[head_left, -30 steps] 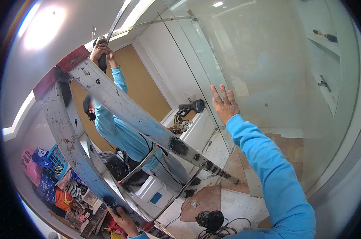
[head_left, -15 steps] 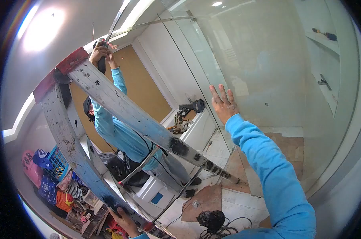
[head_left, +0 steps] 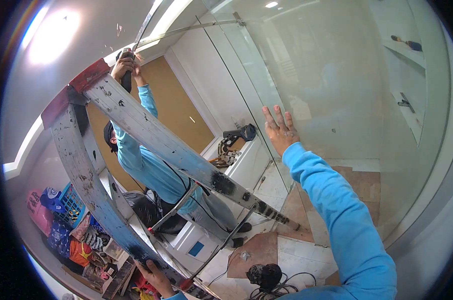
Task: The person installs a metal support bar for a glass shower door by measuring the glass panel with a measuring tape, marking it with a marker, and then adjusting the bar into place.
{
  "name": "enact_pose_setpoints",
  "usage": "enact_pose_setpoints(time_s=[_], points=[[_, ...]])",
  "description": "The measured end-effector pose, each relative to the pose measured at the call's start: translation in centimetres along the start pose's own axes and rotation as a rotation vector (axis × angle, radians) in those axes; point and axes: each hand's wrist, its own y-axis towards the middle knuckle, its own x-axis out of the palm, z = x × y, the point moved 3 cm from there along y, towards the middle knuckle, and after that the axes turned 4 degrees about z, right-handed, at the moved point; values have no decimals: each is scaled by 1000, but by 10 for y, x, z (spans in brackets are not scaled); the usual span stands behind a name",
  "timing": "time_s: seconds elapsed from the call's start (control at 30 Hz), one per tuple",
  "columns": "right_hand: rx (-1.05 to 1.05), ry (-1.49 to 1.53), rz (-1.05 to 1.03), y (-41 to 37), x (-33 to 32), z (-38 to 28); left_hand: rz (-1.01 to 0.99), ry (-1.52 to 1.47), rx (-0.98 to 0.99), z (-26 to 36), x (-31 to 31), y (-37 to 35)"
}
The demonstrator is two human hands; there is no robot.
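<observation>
My right hand [head_left: 281, 129] lies flat, fingers spread, against a tall glass panel [head_left: 336, 75]. My left hand [head_left: 156, 277] grips the lower rail of a paint-stained stepladder [head_left: 136, 122] with a red top cap. Behind the ladder a co-worker in a blue long-sleeved top [head_left: 146, 165] reaches up with both hands on a power tool [head_left: 128, 62] held to a metal rail [head_left: 186, 29] near the ceiling. Sparks fly from the tool.
A dark power tool with coiled cable [head_left: 264, 276] lies on the tiled floor. More tools [head_left: 236, 137] sit on a white ledge. A blue basket [head_left: 71, 202] and piled clothes [head_left: 71, 240] fill the lower left. Cardboard sheets [head_left: 356, 185] cover part of the floor.
Sparks have begun to fly from the co-worker's tool at the rail. My hands have stayed on the glass and the ladder.
</observation>
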Motion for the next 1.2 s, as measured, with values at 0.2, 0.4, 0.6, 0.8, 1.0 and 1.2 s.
enact_pose_setpoints(time_s=[0.2, 0.4, 0.6, 0.8, 1.0, 1.2], points=[[-1, -36, 13, -1, 0, 0, -3, 4, 23, 0, 0, 0], [-4, 4, -2, -2, -2, 2, 9, 34, 4, 6, 1, -1], [-7, -13, -9, -3, 0, 2, 19, 56, 4, -2, -2, -2], [0, -7, 7, 1, 0, -1, 6, 49, 28, -1, -1, 3], [6, 11, 38, 1, 0, -1, 11, 41, 27, 6, 1, 0], [-11, -39, 14, 0, 1, 1, 2, 7, -4, 5, 1, -2]])
